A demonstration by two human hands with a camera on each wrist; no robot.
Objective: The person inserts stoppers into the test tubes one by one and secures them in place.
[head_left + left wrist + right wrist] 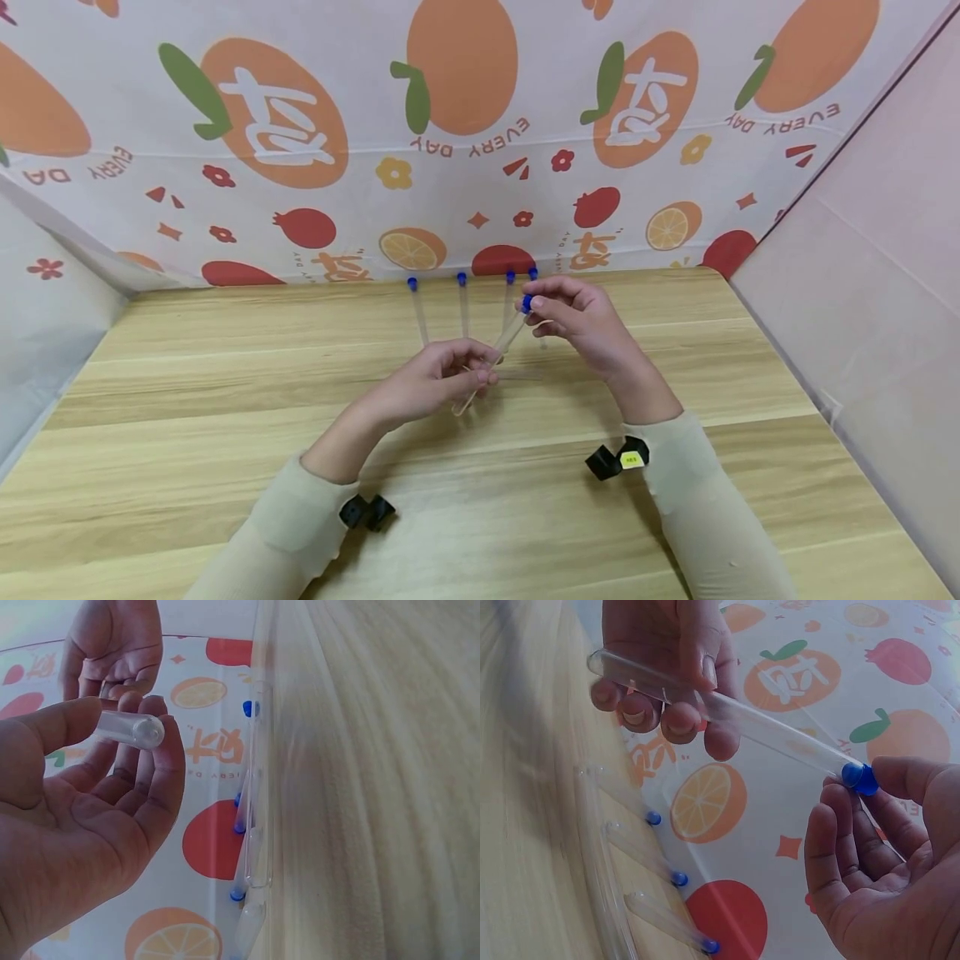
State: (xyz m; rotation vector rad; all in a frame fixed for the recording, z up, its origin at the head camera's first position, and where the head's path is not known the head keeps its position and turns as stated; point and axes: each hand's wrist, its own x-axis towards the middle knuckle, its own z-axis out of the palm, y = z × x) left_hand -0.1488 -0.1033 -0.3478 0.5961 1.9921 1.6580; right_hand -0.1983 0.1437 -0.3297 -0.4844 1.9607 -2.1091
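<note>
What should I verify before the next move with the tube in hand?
1. Left hand holding the tube: ok, pinched near its rounded end.
2. Right hand on the blue cap: ok, pinched between fingers and thumb.
3. Cap at the tube's end: ok.
4. Cap fully seated: cannot tell; fingers hide part of it.
5. Crosswise tube capped: not ok; no cap shows on it.

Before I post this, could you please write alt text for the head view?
A left hand grips a clear tube while the right hand pinches its blue cap, over a wooden table. Four more capped tubes lie beyond, near a fruit-print cloth.
</note>
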